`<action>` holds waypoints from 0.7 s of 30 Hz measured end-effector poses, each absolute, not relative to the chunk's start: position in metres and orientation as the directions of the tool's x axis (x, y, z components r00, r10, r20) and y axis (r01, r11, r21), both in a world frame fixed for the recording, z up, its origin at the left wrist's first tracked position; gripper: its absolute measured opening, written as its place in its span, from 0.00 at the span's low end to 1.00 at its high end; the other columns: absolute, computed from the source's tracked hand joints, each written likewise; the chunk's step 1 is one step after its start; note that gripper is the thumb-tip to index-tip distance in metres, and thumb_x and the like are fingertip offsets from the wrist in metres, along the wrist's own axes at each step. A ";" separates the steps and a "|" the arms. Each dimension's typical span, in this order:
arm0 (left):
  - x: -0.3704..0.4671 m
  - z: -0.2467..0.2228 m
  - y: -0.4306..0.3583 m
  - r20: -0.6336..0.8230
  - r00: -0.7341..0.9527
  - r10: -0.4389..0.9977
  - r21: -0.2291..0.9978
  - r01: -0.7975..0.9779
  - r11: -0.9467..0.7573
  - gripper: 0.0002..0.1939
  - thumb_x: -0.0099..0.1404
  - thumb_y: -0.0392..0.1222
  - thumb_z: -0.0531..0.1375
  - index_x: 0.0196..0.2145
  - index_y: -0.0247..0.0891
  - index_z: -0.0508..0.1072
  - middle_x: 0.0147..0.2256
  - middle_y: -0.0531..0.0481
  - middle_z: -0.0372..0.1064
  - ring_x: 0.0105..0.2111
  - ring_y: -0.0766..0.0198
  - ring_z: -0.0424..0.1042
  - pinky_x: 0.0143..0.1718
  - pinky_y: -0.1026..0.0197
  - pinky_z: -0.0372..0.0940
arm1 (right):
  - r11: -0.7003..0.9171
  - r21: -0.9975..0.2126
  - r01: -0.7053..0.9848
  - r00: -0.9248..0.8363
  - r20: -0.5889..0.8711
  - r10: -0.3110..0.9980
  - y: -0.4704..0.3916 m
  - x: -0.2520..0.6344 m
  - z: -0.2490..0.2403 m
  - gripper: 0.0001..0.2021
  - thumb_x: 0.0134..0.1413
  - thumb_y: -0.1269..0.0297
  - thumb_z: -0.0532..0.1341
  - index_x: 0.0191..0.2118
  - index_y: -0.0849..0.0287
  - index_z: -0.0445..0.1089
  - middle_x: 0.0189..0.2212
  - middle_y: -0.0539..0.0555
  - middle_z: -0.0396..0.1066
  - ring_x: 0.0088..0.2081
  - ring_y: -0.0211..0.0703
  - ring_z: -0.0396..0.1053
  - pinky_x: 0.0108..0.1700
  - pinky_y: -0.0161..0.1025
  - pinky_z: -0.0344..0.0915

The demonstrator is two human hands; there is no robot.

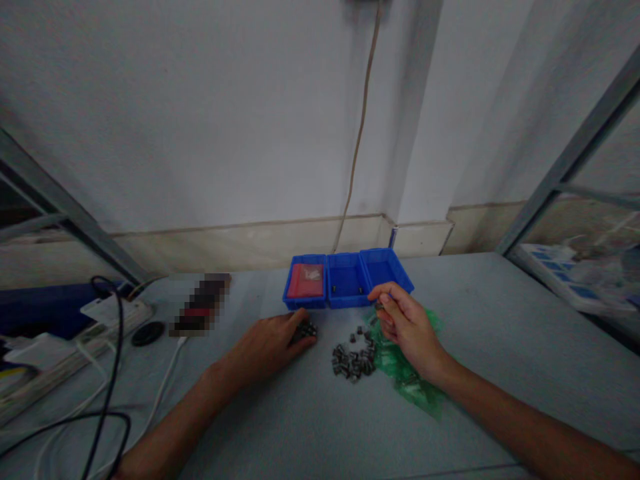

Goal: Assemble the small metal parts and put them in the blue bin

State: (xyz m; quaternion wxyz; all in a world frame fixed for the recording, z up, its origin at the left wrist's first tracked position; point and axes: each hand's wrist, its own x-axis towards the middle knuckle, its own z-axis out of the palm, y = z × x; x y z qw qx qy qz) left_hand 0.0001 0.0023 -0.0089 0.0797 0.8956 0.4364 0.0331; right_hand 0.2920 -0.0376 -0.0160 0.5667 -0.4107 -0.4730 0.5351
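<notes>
My left hand (277, 339) rests on the table, its thumb and fingers cupped round several small dark metal parts (307, 329). My right hand (406, 325) is raised over a crumpled green plastic bag (417, 387), thumb and forefinger pinching a small metal part (379, 306). Between the hands lies a loose pile of similar small cylindrical metal parts (354, 362). Just behind stand blue bins side by side. A red packet (305, 281) lies in the left bin (287, 293); the middle bin (346, 301) holds a couple of small parts. My right hand is close to the right bin (385, 259).
A power strip (55, 367) with white and black cables runs along the left side. Near it are a round black object (148, 333) and a pixelated item (203, 307) with a white cable. Metal frame posts rise at both sides, with a wall behind the table.
</notes>
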 end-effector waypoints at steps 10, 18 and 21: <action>0.002 -0.004 0.002 -0.049 0.606 0.794 0.161 0.789 -0.593 0.24 0.79 0.60 0.51 0.59 0.40 0.67 0.50 0.39 0.79 0.45 0.45 0.80 0.45 0.48 0.71 | 0.091 -0.972 -0.218 -0.015 0.096 0.995 -0.037 0.292 -0.016 0.17 0.66 0.43 0.64 0.43 0.53 0.71 0.21 0.40 0.48 0.19 0.32 0.42 0.19 0.31 0.39; 0.003 -0.001 0.000 -0.056 0.604 0.795 0.181 0.789 -0.586 0.21 0.79 0.58 0.52 0.57 0.41 0.68 0.49 0.40 0.79 0.45 0.46 0.80 0.44 0.49 0.71 | 0.096 -0.972 -0.213 -0.012 0.101 0.995 -0.037 0.292 -0.018 0.17 0.66 0.43 0.64 0.43 0.54 0.72 0.21 0.40 0.48 0.19 0.32 0.41 0.19 0.31 0.39; 0.003 -0.002 0.000 -0.055 0.604 0.795 0.176 0.790 -0.588 0.21 0.79 0.58 0.52 0.57 0.41 0.68 0.50 0.40 0.79 0.45 0.46 0.80 0.45 0.49 0.71 | 0.097 -0.974 -0.207 -0.002 0.099 0.995 -0.037 0.292 -0.018 0.17 0.66 0.43 0.64 0.43 0.54 0.72 0.21 0.40 0.49 0.18 0.32 0.41 0.19 0.31 0.38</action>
